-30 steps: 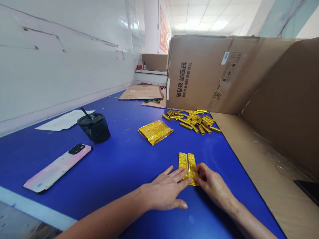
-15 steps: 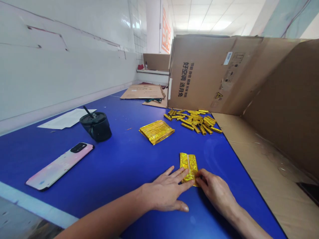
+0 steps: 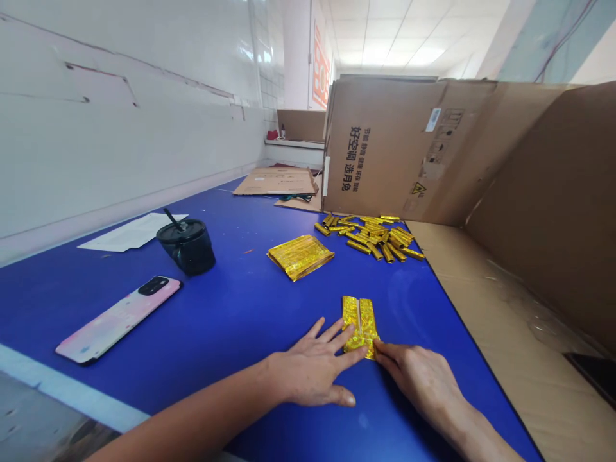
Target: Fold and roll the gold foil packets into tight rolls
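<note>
Because the gold foil packet (image 3: 360,327) lies loose on the table and is touched only along its lower edge, it looks easy to disturb. A pale strip runs lengthwise down its middle. The left hand (image 3: 312,372) lies flat and wide, fingers spread, with the fingertips at the packet's lower left edge. The right hand (image 3: 418,378) is narrower, its fingers close together at the lower right corner; I cannot tell whether they pinch the foil or only rest against it.

A hard push from either side could crease the thin foil or slide it askew, since the slick tabletop seems to offer little grip. The foil tubes (image 3: 370,237) lie heaped near the table's right edge, so a knock could roll some onto the cardboard sheet (image 3: 510,301) below. A bumped black cup (image 3: 187,247) could tip toward the paper (image 3: 132,232) or the phone (image 3: 118,319).

The blue table (image 3: 231,301) carries a few small marks, and a flat stack of foil (image 3: 301,256) sits mid-table. A large printed carton (image 3: 385,147) stands at the far right, with flattened cardboard (image 3: 276,181) beyond the cup. A white tiled wall (image 3: 120,141) runs along the left, under bright ceiling panels (image 3: 414,38).
</note>
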`<state>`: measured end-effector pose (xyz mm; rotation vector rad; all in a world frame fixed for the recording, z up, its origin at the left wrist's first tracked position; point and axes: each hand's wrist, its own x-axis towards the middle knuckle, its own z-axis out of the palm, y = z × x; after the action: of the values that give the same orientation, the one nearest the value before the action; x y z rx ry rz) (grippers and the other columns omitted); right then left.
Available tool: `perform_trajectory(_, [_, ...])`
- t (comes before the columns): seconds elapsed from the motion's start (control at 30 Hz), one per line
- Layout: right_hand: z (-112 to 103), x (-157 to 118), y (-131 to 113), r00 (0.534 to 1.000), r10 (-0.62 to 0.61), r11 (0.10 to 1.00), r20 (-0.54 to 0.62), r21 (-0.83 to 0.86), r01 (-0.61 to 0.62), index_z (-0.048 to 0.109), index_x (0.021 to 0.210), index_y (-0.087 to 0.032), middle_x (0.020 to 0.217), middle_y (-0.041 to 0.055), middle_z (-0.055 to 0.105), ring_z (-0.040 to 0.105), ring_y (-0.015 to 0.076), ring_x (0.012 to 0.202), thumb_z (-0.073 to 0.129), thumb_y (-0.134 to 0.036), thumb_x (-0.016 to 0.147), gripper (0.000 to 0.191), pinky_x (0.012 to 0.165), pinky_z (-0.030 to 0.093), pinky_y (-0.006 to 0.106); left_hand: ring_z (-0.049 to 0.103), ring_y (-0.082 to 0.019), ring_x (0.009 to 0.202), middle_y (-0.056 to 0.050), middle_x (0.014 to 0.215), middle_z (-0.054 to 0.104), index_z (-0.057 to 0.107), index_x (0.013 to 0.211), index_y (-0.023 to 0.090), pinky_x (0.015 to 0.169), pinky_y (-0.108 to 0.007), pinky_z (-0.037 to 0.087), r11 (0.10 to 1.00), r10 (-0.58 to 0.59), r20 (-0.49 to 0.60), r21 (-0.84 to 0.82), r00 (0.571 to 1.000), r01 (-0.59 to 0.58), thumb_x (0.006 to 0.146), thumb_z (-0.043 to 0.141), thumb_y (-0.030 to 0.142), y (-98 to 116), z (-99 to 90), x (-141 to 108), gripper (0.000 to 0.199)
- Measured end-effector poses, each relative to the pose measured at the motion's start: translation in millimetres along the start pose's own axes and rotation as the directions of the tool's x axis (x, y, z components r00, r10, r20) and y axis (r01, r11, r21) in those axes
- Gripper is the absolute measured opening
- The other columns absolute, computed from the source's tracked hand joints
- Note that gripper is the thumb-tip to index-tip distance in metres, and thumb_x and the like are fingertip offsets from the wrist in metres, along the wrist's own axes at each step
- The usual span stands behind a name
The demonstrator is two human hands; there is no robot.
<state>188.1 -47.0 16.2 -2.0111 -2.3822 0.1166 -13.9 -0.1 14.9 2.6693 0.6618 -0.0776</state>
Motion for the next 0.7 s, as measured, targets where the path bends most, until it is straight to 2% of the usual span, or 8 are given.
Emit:
perform_trajectory(0.13, [-1,-5,-7,0.998,-0.056,0.992,0.015,-0.110,0.057,0.057,0.105,-0.019,0.071,0.0075,0.069,0.065,0.0231,0.064,0.044,-0.033,0.080,0.032,0.049,0.043,0.027,-0.001,-0.029,0.126,-0.010,0.140,0.003,0.012,0.133,0.026,0.097,-0.054,0.005,0.999,-0.018,0.011,0.027,1.000,0.018,0.074,0.038,0.060,0,-0.4,-2,0.073])
perform_trajectory(0.23, [-1,-11,-15,0.993,-0.116,0.980,0.008,-0.164,0.116,0.057,0.105,-0.013,0.063,0.0088,0.068,0.064,0.0238,0.055,0.049,-0.035,0.076,0.037,0.044,0.041,0.027,0.000,-0.030,0.126,-0.009,0.140,0.007,0.012,0.133,0.024,0.097,-0.055,0.006,0.999,-0.028,0.029,0.047,0.999,0.027,0.073,0.038,0.061,-3,-3.2,-6,0.075])
perform_trajectory(0.47, [-1,-25,-43,0.943,-0.331,0.919,0.024,-0.219,0.328,0.060,0.098,-0.010,0.060,0.0074,0.067,0.063,0.0221,0.052,0.058,-0.041,0.069,0.042,0.046,0.043,0.026,0.001,-0.028,0.127,-0.008,0.140,0.011,0.008,0.134,0.020,0.098,-0.053,0.005,0.989,-0.110,-0.012,0.098,0.994,0.111,0.075,0.032,0.063,-7,-7.9,-9,0.077])
perform_trajectory(0.57, [0,-26,-46,0.935,-0.355,0.908,0.005,-0.236,0.346,0.060,0.097,-0.009,0.059,0.0072,0.067,0.062,0.0216,0.051,0.057,-0.044,0.068,0.046,0.045,0.044,0.027,-0.002,-0.029,0.127,-0.011,0.140,0.008,0.009,0.134,0.016,0.098,-0.052,0.005,0.981,-0.148,-0.051,0.117,0.988,0.153,0.073,0.027,0.067,-5,-1.2,-7,0.081])
perform_trajectory(0.7, [-1,-24,-47,0.937,-0.349,0.911,0.014,-0.229,0.343,0.061,0.092,-0.011,0.058,0.0068,0.067,0.062,0.0219,0.050,0.057,-0.042,0.068,0.040,0.043,0.043,0.027,-0.004,-0.029,0.126,-0.013,0.139,0.003,0.005,0.134,0.012,0.098,-0.053,0.004,0.970,-0.201,-0.093,0.123,0.975,0.211,0.072,0.025,0.069,0,11.1,-6,0.086])
